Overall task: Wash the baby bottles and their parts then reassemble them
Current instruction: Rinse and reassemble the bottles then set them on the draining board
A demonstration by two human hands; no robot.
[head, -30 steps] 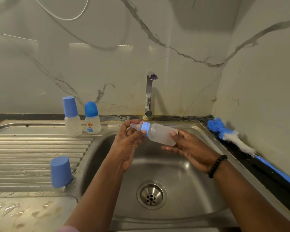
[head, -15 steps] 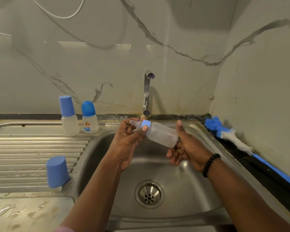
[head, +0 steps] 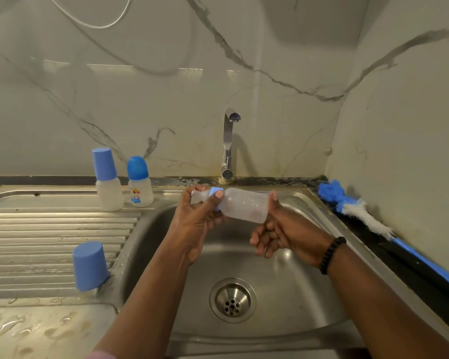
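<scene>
Head view, read from the left: a loose pale-blue plastic cap (head: 90, 266) stands mouth-down on the ribbed steel surface (head: 36, 229) at the edge of the basin, and behind it 2 small capped bottles stand side by side near the wall, a frosted one with a tall pale-blue cap (head: 107, 180) and a shorter one with a rounded deep-blue cap and a printed picture (head: 139, 183). Over the stainless steel sink basin (head: 166, 268) the left hand (head: 196, 224) is grasping the neck end of the translucent plastic baby bottle (head: 241, 204), thumb and fingers closed on its pale-blue screw ring (head: 216, 193) with the clear teat poking out past them. That bottle lies nearly level, just in front of the chrome tap (head: 228, 143), from which no water can be seen running. The right hand (head: 283, 231) steadies the bottle's base with its fingertips while the lower fingers curl loosely; a black bead bracelet (head: 331, 255) sits at the wrist. This looks like tightening the ring during reassembly. To do it well, the right hand should grip the wet body more firmly, the left should turn the ring squarely so the threads do not cross, and the work should stay above the basin in case of a slip. The loose cap probably goes on next. A blue-and-white bottle brush (head: 353, 211) lies on the dark ledge at the far right.
</scene>
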